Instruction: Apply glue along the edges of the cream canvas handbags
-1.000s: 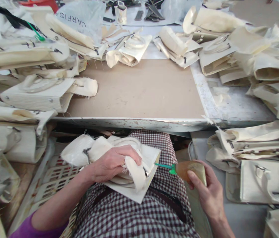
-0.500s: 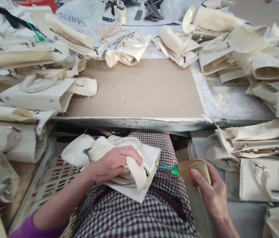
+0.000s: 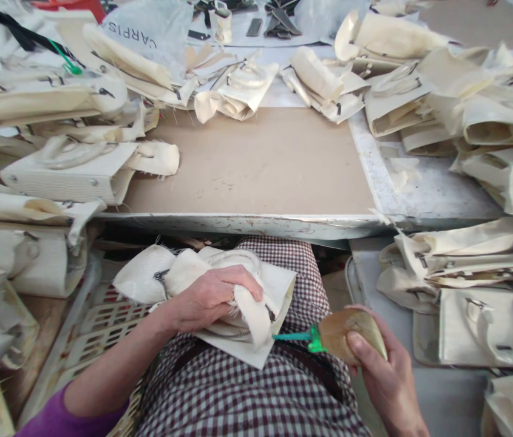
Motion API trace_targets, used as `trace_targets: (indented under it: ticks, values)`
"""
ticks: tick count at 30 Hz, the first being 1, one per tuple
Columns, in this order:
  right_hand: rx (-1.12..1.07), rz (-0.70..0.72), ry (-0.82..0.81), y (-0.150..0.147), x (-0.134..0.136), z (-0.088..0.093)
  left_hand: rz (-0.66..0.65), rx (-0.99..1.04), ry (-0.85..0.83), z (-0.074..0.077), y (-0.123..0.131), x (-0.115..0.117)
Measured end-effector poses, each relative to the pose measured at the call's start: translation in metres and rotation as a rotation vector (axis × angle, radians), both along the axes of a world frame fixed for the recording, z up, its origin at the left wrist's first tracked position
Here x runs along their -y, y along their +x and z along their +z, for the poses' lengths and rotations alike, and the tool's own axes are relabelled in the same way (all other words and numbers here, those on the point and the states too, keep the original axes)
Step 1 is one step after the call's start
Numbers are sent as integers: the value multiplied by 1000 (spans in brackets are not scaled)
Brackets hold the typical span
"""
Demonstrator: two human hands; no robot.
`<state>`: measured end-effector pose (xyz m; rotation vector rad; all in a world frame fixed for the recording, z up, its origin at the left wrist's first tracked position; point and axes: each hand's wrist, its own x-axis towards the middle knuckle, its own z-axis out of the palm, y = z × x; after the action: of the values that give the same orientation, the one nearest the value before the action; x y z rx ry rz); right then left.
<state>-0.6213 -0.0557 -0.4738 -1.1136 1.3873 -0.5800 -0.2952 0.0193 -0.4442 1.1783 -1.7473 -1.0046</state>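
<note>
A cream handbag (image 3: pixel 278 288) with a zipper and loose frayed flaps lies across my lap. My left hand (image 3: pixel 220 296) is closed over it, pressing a folded flap between fingers and thumb. In my right hand (image 3: pixel 381 364) is an amber glue bottle (image 3: pixel 349 332) with a green cap and a long thin green nozzle (image 3: pixel 292 335). The bottle lies nearly level, and its nozzle tip reaches the bag's right edge near the lower corner. Whether glue is coming out is too small to tell.
Before me stands a worktable (image 3: pixel 256 164) with a brown board. Piles of similar cream bags lie left (image 3: pixel 65 173) and right (image 3: pixel 488 328). A plastic crate (image 3: pixel 96 340) sits left of my lap. A clear plastic bag (image 3: pixel 147 36) and dark strips (image 3: pixel 281 21) lie at the back.
My right hand has brought the bottle down and slightly left, so the nozzle tip has slid along the bag's right edge toward its lower corner. My left hand has barely moved.
</note>
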Motion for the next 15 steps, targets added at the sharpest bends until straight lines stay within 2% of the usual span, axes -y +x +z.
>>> trace_targets:
  ticks: [3,10,12,15]
  values:
    - [-29,17,-37,-1,-1,1,-3,-2,-25,0,0,0]
    - [-154,-36,-126,-3,9,-15,8,3,-23,-1,-1,0]
    - [-95,-9,-108,-2,6,-13,-1,3,-46,0,-2,0]
    - [131,-55,41,-1,1,-7,18,24,-38,1,-2,0]
